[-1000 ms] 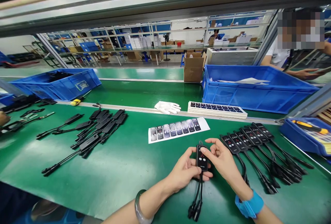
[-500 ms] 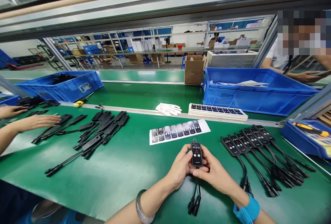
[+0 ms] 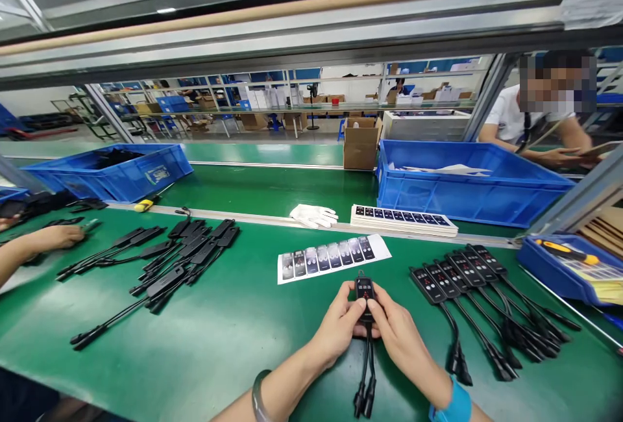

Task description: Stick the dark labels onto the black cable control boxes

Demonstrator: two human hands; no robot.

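Black controller up off green bench, mid-front, label face showing, twin leads dangling to plugs. Left hand and right hand both pinched on it, thumbs pressing its face. Looks like label seating step, one unit in hand. Labelled units rowed at right, judged done; bare ones piled left, judged pending. Sticker sheet just beyond, mostly full. Co-worker's hand far left. Nothing blocking hands.
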